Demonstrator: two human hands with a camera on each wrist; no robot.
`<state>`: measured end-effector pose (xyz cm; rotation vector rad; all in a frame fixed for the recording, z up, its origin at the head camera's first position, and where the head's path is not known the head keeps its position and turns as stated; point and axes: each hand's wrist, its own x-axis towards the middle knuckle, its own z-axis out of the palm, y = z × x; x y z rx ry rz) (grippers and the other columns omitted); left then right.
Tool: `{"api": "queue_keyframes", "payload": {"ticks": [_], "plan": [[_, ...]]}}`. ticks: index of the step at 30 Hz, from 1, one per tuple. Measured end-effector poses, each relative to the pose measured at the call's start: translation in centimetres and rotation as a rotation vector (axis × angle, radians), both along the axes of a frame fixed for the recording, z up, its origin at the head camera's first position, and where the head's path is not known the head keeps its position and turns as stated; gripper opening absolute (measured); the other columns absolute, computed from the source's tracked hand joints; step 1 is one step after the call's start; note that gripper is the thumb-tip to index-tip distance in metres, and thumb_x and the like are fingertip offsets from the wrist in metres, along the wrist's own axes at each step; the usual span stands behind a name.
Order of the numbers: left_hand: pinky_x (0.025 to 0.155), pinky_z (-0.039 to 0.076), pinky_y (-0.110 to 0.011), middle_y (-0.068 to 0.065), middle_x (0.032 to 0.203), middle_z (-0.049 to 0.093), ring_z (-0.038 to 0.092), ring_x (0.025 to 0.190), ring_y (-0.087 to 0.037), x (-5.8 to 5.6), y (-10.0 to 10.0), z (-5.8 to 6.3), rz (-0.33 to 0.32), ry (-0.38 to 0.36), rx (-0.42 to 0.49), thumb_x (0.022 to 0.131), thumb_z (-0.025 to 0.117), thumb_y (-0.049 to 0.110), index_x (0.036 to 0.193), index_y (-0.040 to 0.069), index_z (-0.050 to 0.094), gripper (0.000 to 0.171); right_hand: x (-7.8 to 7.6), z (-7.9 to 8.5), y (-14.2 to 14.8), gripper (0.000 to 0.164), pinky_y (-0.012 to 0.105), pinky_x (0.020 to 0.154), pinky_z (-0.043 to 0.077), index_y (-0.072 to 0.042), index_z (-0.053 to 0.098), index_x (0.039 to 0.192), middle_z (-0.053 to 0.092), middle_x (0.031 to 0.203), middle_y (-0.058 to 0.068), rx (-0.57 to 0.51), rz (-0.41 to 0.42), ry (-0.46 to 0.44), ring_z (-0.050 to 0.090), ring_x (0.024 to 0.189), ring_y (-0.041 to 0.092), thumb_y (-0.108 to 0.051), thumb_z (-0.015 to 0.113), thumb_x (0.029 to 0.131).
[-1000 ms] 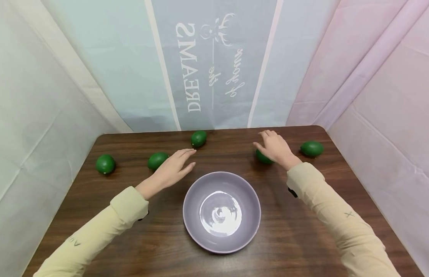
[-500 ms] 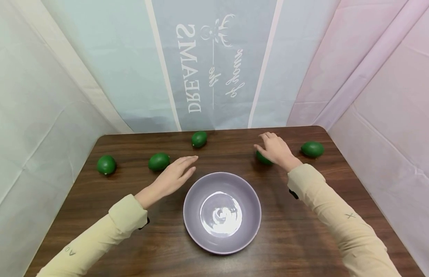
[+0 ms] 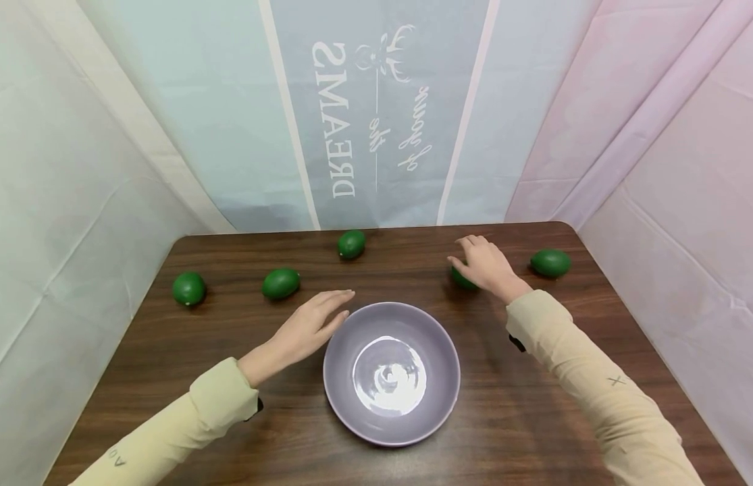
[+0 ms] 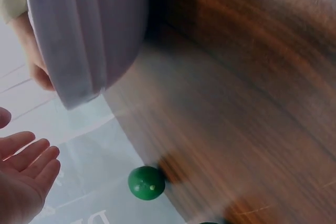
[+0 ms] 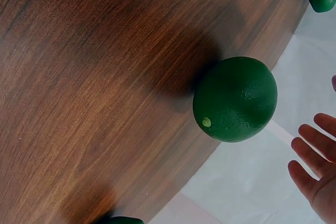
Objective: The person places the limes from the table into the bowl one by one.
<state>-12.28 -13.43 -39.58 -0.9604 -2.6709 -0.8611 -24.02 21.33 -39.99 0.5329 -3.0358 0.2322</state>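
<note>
Left arm (image 3: 175, 425) and right arm (image 3: 595, 385) stretched forward, left hand (image 3: 304, 327) with fingers extended, right hand (image 3: 487, 263) with fingers spread

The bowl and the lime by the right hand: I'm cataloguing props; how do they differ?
The bowl is pale purple; the lime deep green. The bowl is wide, round and hollow; the lime a smaller oval. In the head view, the bowl shows almost whole, while the right hand partly hides the lime. Both rest on the wooden table.

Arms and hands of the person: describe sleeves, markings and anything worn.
Left sleeve and right sleeve: pale beige cloth, folded cuffs. Dark markings: an X on the right, letter-like marks on the left. Something black peeks from under each cuff. Left hand and right hand: bare.
</note>
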Motion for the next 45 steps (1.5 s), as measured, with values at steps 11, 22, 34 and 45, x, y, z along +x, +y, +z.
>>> {"api": "queue_keyframes", "payload": {"ticks": [11,22,34,45], "plan": [[0.097,0.041,-0.036,-0.005,0.123,0.058,0.051,0.115,-0.019,0.8,0.2,-0.9,-0.029,0.058,0.075,0.088,0.058,0.009,0.119,0.007,0.061,0.031,0.3,0.0,-0.1,0.051,0.051,0.091,0.041,0.006,0.049,0.122,0.051,0.121,0.023,-0.002,0.012,0.005,0.046,0.113,0.039,-0.034,0.053,0.091],[0.094,0.044,-0.036,-0.005,0.121,0.059,0.054,0.112,-0.020,1.2,0.6,-1.9,-0.031,0.090,0.097,0.088,0.058,0.008,0.114,0.005,0.064,0.027,0.5,-0.4,0.3,0.051,0.051,0.092,0.039,0.007,0.048,0.123,0.050,0.122,0.025,0.018,0.021,-0.009,0.044,0.114,0.040,-0.033,0.052,0.092],[0.094,0.044,-0.035,-0.007,0.121,0.059,0.055,0.111,-0.021,1.3,0.7,-3.0,-0.034,0.118,0.103,0.086,0.060,0.005,0.114,0.003,0.063,0.028,0.9,-1.0,0.4,0.050,0.052,0.092,0.039,0.005,0.049,0.123,0.050,0.122,0.023,0.001,0.015,-0.038,0.044,0.115,0.038,-0.035,0.051,0.092],[0.091,0.046,-0.036,-0.009,0.119,0.060,0.055,0.110,-0.020,1.5,0.7,-3.7,-0.026,0.120,0.122,0.085,0.060,0.003,0.114,0.003,0.063,0.029,0.8,-1.5,0.6,0.050,0.052,0.092,0.039,0.004,0.050,0.121,0.051,0.121,0.023,-0.002,0.012,-0.038,0.044,0.114,0.039,-0.035,0.051,0.092]]}}
